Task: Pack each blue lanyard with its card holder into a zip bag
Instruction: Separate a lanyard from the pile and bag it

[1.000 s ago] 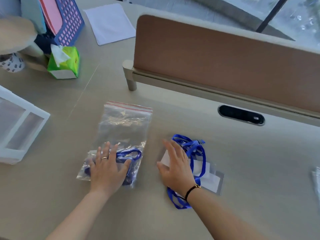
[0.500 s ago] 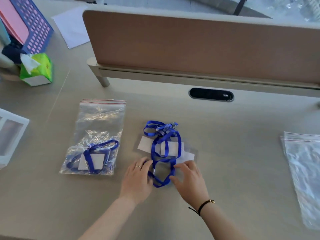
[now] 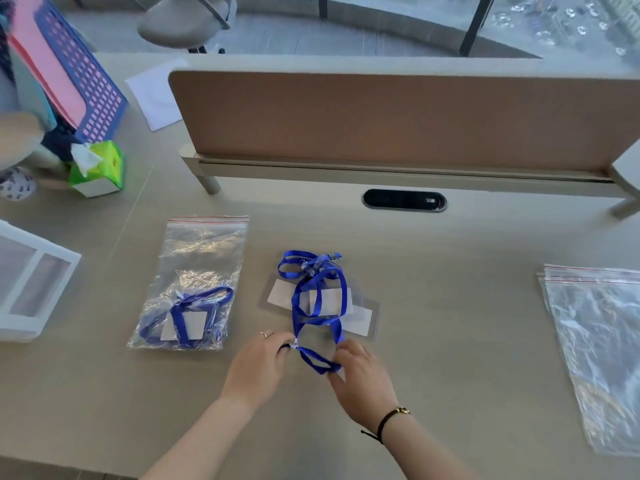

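lanyard [image 3: 320, 299]: blue woven cloth strap, matt
card holder [image 3: 360, 318]: clear soft plastic
filled zip bag [image 3: 194, 289]: crinkled glossy film
desk [image 3: 450, 306]: smooth matt beige, left of divider
divider [image 3: 381, 116]: matt brown board

on a beige table [image 3: 450, 341], the left hand [image 3: 258, 367] and right hand [image 3: 360, 377] both pinch the near loop of a loose blue fabric lanyard [image 3: 318, 299], which lies tangled over clear plastic card holders with white inserts [image 3: 360, 315]. to the left lies a clear zip bag with a red strip [image 3: 197, 265], holding another blue lanyard and card. a stack of clear empty zip bags [image 3: 602, 351] lies at the right. a green tissue pack [image 3: 98, 168] stands far left.
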### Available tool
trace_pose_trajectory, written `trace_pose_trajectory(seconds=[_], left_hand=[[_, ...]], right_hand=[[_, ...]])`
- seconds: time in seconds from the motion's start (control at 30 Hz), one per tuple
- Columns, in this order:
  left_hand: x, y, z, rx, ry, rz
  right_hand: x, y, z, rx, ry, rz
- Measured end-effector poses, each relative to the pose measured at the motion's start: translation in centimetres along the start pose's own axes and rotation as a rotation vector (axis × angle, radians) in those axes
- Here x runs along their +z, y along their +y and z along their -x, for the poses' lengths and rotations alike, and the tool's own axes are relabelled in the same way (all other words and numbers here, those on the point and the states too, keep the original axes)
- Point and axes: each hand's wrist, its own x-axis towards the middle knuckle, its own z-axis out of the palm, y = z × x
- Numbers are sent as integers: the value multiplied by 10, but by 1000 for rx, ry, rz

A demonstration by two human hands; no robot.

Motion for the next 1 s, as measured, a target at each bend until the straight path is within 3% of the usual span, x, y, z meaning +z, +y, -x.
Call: trace_pose_trajectory(seconds=[0.17,0.4,0.73,0.83,1.0], left_hand=[[-6,10,14,4,77,32],[-9,28,28,-36,147,62],[-8,25,27,-42,292,85],[-9,32,28,-69,264,92],[-10,61,23,-100,88,145]], right_hand=[[-45,-4,10,-15,61,-101],[-88,-3,25,-90,57,-31],[-125,12,32,-69,177,-26],[-139,6,31,-66,212,-73],[-172,-20,37,-72,241,-398]])
